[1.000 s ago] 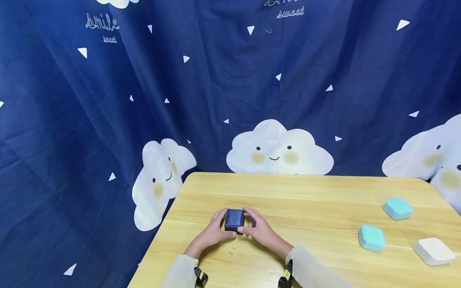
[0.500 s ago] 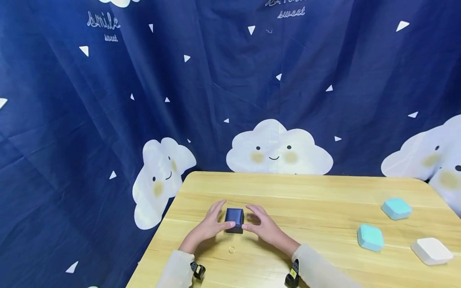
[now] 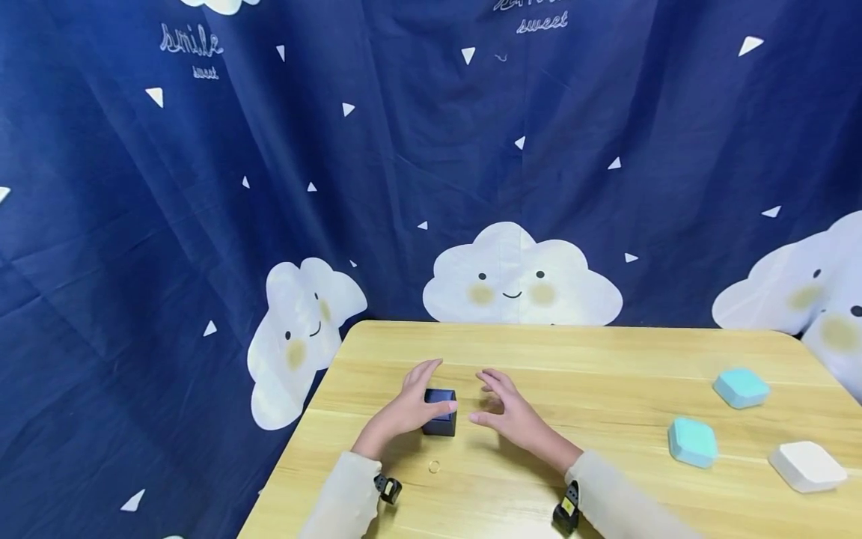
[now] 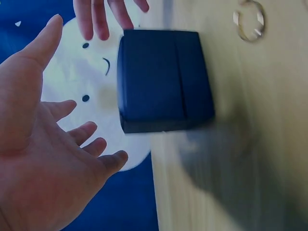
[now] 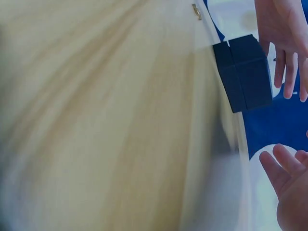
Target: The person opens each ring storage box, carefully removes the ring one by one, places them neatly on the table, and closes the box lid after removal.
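A small dark blue ring box stands closed on the wooden table. My left hand is just left of it with fingers spread, its thumb crossing in front of the box in the head view. A gap shows between this hand and the box in the left wrist view, so nothing is held. To the right, apart from the box, hovers my right hand, fingers loosely bent around nothing. A thin gold ring lies on the table on the near side of the box.
Two turquoise blocks and a white block with rounded corners lie at the table's right side. Behind the table hangs a dark blue curtain with smiling clouds and white triangles.
Both hands have come off the box they were touching a second ago. The right hand has drawn away to the right; the left has shifted slightly up and right. The box stays in place.
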Motion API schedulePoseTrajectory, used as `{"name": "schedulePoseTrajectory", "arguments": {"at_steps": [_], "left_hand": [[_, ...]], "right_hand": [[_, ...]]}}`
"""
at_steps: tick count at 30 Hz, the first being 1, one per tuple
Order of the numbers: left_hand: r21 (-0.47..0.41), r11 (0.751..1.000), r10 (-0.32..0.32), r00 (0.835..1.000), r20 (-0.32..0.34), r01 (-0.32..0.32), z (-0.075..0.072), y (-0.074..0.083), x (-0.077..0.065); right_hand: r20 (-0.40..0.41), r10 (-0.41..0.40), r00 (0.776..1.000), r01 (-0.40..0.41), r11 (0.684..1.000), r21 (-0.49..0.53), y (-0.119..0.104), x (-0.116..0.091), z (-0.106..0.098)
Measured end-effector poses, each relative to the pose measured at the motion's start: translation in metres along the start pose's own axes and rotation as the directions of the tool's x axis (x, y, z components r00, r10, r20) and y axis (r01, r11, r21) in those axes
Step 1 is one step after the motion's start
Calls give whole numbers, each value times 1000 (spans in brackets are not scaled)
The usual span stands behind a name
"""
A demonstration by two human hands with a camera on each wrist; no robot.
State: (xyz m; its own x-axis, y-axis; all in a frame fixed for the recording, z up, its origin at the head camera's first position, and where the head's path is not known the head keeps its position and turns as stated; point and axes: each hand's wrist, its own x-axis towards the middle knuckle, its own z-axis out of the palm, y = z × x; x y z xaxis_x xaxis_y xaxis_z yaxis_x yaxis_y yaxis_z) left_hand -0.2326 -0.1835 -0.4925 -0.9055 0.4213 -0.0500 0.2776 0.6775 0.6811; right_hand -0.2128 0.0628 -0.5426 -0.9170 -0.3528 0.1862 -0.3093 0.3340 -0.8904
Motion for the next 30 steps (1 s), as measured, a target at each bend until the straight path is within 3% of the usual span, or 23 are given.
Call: {"name": "schedulePoseTrajectory", "arguments": {"at_steps": [13,22,30], "left_hand": [[6,997,75,996,47,-75,19,38,25],[14,997,76,994,81,-78,33,49,35],[7,997,79,991,108,-80,39,60,38]], "right_hand": [[-51,-7,999,4,998,-59,4,-10,-27],[-94,-63,994,54,994,-92,10,-17,-47],[-117,-60,991,44,990,-135,13,-26,-66]]}}
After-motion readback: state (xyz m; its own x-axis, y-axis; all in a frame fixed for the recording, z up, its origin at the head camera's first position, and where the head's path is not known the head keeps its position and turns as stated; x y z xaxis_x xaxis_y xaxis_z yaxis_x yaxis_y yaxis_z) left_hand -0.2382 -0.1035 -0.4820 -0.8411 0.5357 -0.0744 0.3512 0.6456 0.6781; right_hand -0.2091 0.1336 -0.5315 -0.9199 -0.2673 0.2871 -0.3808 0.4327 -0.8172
